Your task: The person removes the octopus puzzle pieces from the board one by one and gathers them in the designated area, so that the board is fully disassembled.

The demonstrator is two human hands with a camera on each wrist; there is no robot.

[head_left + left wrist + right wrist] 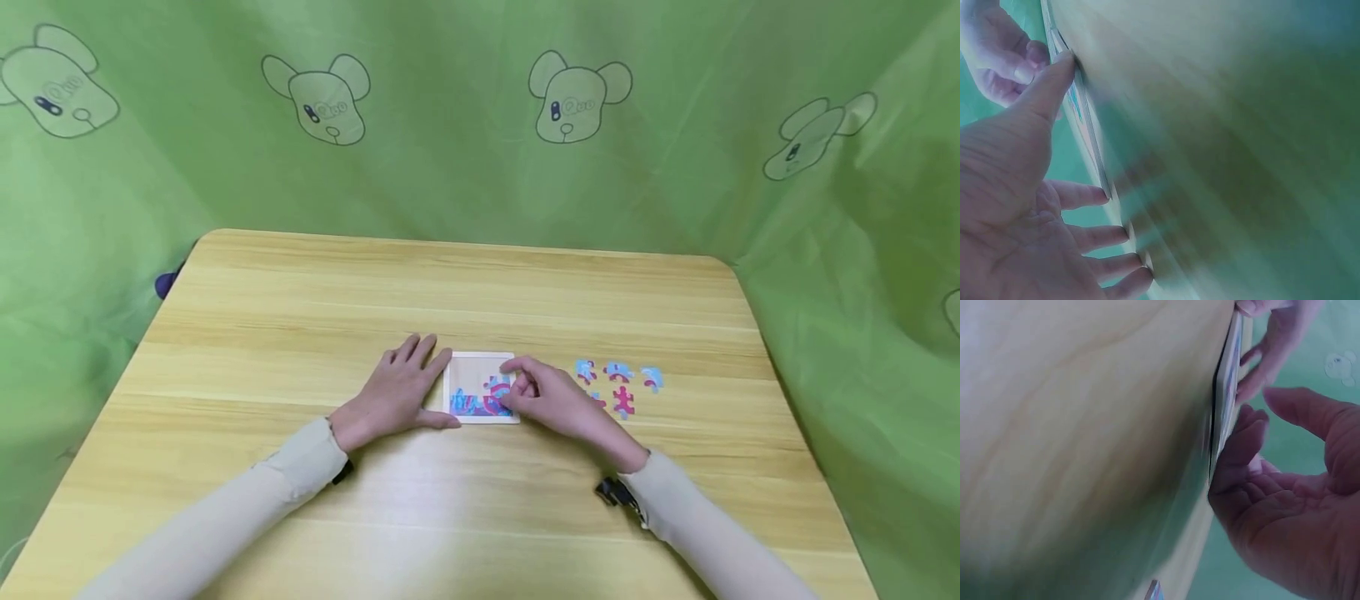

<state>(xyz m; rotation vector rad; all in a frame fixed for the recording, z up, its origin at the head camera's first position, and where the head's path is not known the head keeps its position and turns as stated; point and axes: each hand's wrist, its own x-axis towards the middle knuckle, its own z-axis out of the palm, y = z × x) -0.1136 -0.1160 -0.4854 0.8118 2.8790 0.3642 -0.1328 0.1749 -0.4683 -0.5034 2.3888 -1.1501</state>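
Bench (450, 292) carries one container: a shallow puzzle tray (468, 367) with a pale rim, lying flat between my two hands.

Left hand (396, 389): spread wide, palm down, thumb well away from the fingers. Thumb tip touches the tray's near left corner, forefinger its far left corner; the remaining fingertips rest on the bench.

Right hand (553, 397): at the tray's right side, forefinger and thumb apart with a gap between them, the other fingers curled in. The thumb lies over the pieces at that side; whether it touches one I cannot tell.

Tray contents: fitted pieces (467, 406) in light blue, purple and pink run along the edge nearest me, from left hand to right. On the right hand's side they also reach further up, showing pink and light blue. The remaining floor, toward my left forefinger and the far edge, is bare wood colour.

Outside the tray, loose pieces (623, 402) in pink and light blue lie just beyond my right hand, away from the left: three in a far row, two in a nearer one, one partly hidden by the hand.
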